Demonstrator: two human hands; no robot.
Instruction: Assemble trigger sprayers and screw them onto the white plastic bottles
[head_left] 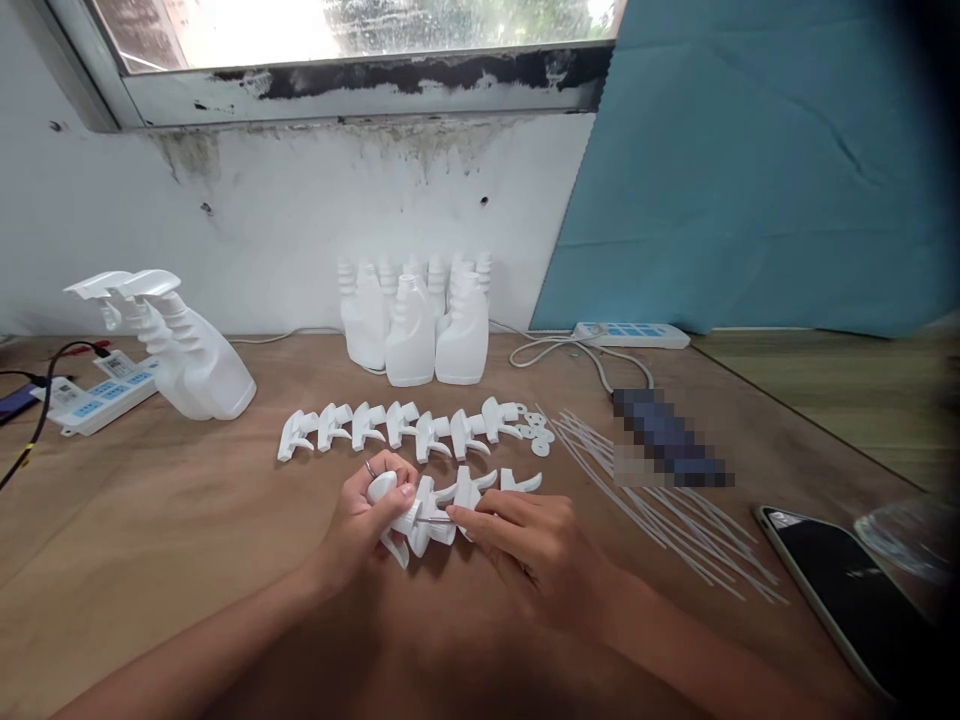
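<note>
Head view: left hand [367, 520] grip clasps a smooth white plastic trigger head [394, 505]; right hand [536, 545] pinches its thin tube [435, 520].

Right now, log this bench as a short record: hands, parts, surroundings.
left hand: grips a white trigger sprayer head
right hand: pinches a thin tube at that head
row of sprayer heads: lying beyond the hands
empty bottles: clustered by the wall
assembled bottles: far left, leaning
loose tubes: fanned out on the right
phone: right edge, screen dark
</note>
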